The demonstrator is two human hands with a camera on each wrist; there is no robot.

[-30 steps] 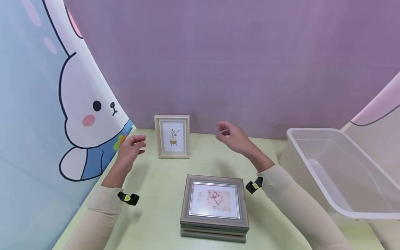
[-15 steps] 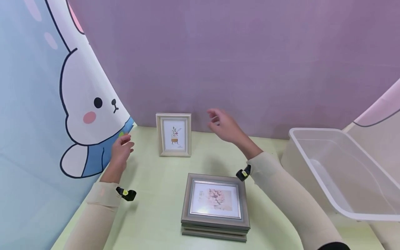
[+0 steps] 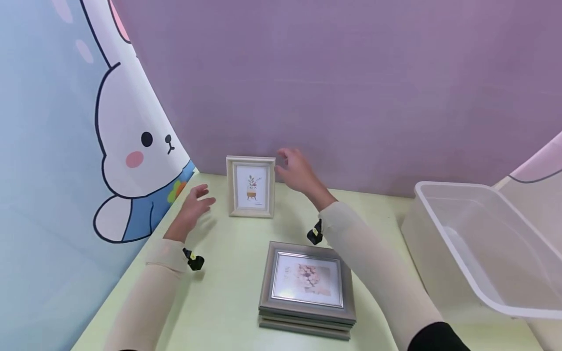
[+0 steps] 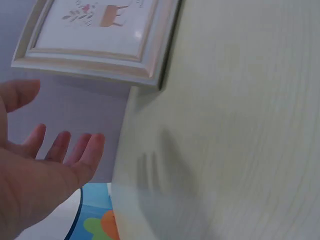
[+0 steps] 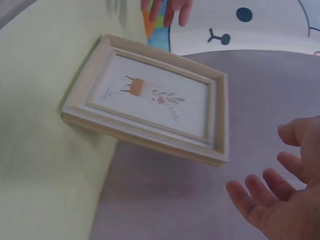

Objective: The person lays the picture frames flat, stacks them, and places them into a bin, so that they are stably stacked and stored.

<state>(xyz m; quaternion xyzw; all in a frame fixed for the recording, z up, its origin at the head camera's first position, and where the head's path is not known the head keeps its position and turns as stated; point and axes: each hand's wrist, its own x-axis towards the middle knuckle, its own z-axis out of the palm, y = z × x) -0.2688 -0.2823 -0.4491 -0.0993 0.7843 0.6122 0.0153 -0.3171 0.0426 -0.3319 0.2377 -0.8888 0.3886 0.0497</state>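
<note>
A cream picture frame [image 3: 250, 211] with a potted-plant print stands upright at the back of the table, near the purple backdrop. My right hand [image 3: 298, 170] is just off its right edge, fingers loosely bent and holding nothing. To the frame's left, a wider gap away, my left hand [image 3: 193, 209] hovers over the table with its fingers spread. In the right wrist view the fingers of the right hand [image 5: 280, 195] face the frame's edge without touching it. The left wrist view has the left hand [image 4: 55, 170] beside the frame [image 4: 105, 70], also apart from it.
A stack of grey-brown picture frames [image 3: 269, 292], the top one with a pink flower print, lies at the table's front middle. On the right stands a large white plastic bin [image 3: 443, 263]. A rabbit-printed cloth [image 3: 127, 107] hangs along the left side.
My right hand has moved left, up to the standing frame's right edge. The left hand first drew back to the left, then came back toward the frame. The view has shifted slightly.
</note>
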